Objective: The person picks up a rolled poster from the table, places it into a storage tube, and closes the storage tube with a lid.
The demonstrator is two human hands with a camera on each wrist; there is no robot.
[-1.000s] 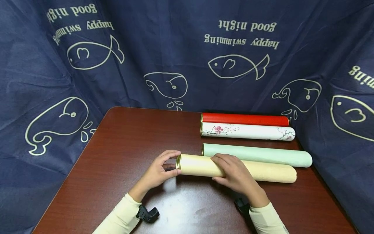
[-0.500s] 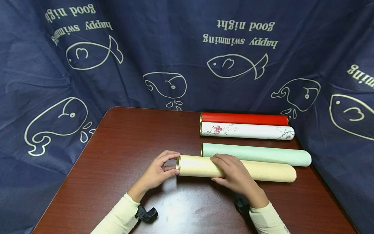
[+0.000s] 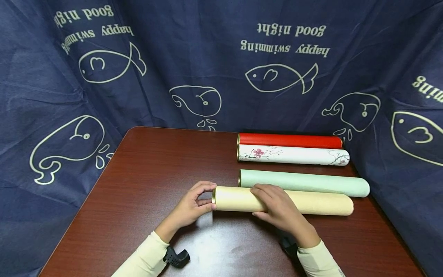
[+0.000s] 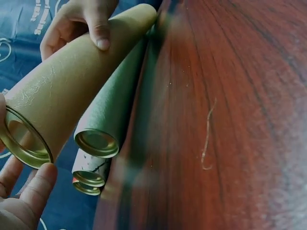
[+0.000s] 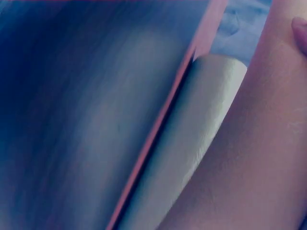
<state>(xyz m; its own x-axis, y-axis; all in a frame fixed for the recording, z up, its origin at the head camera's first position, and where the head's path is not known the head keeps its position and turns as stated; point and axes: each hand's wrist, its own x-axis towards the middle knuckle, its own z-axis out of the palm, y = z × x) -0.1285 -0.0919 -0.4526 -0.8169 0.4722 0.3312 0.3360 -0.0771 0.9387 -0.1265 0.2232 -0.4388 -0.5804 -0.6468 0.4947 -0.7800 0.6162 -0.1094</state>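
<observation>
Both hands are on a pale yellow cardboard tube [image 3: 322, 202] with a gold metal rim. My left hand [image 3: 194, 204] pinches the rim at the tube's left end, its thumb in front and fingers behind. Around the middle of the tube my right hand [image 3: 277, 204] holds it from above, thumb on the near side. The left wrist view shows the yellow tube [image 4: 62, 76] with its hollow-looking gold end towards the camera. Just behind it lies a pale green tube [image 3: 308, 182], partly hidden in the head view. The right wrist view is blurred, with a fingertip [image 5: 300, 36] at its right edge.
A white tube with pink blossoms [image 3: 294, 154] and a red tube [image 3: 290, 141] lie side by side at the table's back right. A dark blue curtain [image 3: 194, 46] with fish drawings hangs around the brown table [image 3: 155, 161].
The left end of the yellow tube has shifted slightly right and towards the person, along with the left hand. The right hand keeps its hold with hardly any movement. The other tubes stay put.
</observation>
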